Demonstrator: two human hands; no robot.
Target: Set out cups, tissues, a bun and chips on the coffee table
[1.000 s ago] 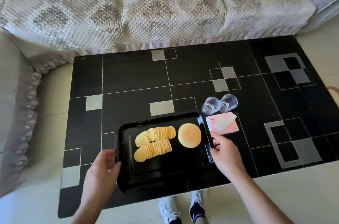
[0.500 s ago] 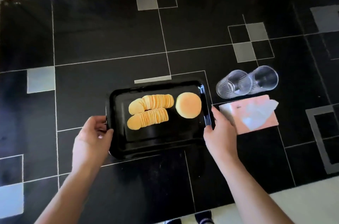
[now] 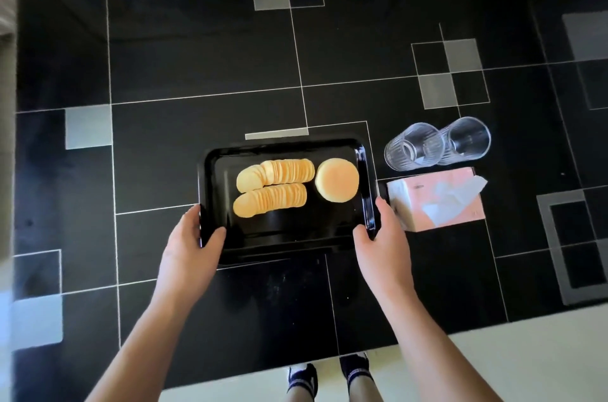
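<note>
black coffee table, left hand and right hand around tray ends

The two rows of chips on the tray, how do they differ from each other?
The far row of chips lies next to the bun, its right end almost touching it; the near row of chips ends short of the bun and sits closer to the hands. The far row starts further right; the near row's left end reaches further left. Both are pale yellow, fanned overlapping, slanting the same way on the black tray.
</note>
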